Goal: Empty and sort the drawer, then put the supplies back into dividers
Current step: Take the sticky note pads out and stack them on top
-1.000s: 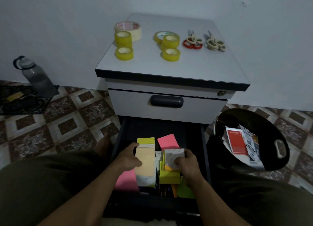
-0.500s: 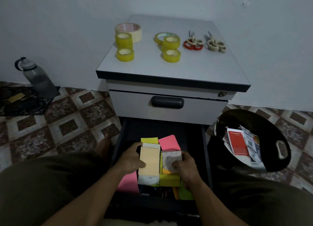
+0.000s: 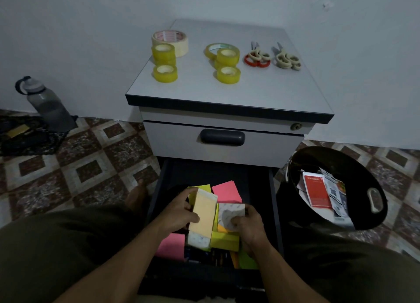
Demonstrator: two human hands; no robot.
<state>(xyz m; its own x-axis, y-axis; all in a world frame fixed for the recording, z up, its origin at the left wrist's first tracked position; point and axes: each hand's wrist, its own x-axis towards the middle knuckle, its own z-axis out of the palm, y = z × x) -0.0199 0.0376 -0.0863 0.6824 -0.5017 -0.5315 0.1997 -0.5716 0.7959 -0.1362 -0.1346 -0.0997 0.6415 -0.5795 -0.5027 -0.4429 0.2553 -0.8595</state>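
The lower drawer (image 3: 276, 211) of the grey cabinet stands pulled out. My left hand (image 3: 179, 211) grips a tall stack of pale orange and white sticky notes (image 3: 202, 218) over it. My right hand (image 3: 247, 225) holds a white note pad (image 3: 230, 214) on top of a yellow pad (image 3: 225, 241). Pink pads (image 3: 226, 191) and more yellow and green pads lie in the drawer, with pens dimly visible near its front.
On the cabinet top (image 3: 261, 93) sit several tape rolls (image 3: 164, 73) and two bunches of scissors (image 3: 258, 58). A black bin (image 3: 372, 196) with paper waste stands at the right. A grey bottle (image 3: 48, 105) is on the tiled floor at the left.
My left hand has lifted the orange note stack up and slightly right, closer to the white pad in my right hand. The view has shifted a little.
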